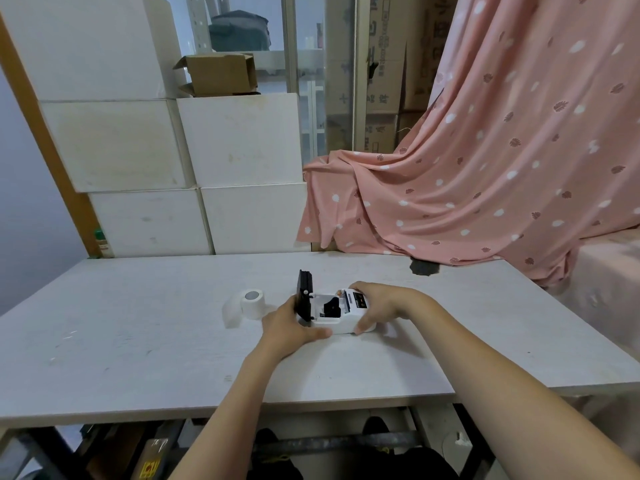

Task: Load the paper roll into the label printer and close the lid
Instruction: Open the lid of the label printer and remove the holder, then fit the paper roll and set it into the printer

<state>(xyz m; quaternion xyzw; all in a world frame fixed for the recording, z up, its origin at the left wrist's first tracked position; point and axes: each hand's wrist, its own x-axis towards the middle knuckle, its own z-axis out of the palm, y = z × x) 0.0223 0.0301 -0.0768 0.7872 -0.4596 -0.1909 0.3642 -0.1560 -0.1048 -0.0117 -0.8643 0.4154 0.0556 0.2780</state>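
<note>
A small white label printer (337, 322) sits on the white table (138, 341), near its middle. Its black lid (304, 293) stands upright, and the paper bay (329, 306) is open with no roll inside. My left hand (289, 327) grips the printer's left end at the lid hinge, thumb along the front edge. My right hand (379, 304) holds the right end over the control panel. A white paper roll (253, 303) stands on the table just left of the printer, with a loose strip (231, 311) curling off it to the left.
White foam boxes (194, 174) are stacked behind the table's far edge. A pink patterned cloth (467, 168) drapes over things at the back right and reaches the table. A dark spot (423, 267) marks the far side of the table.
</note>
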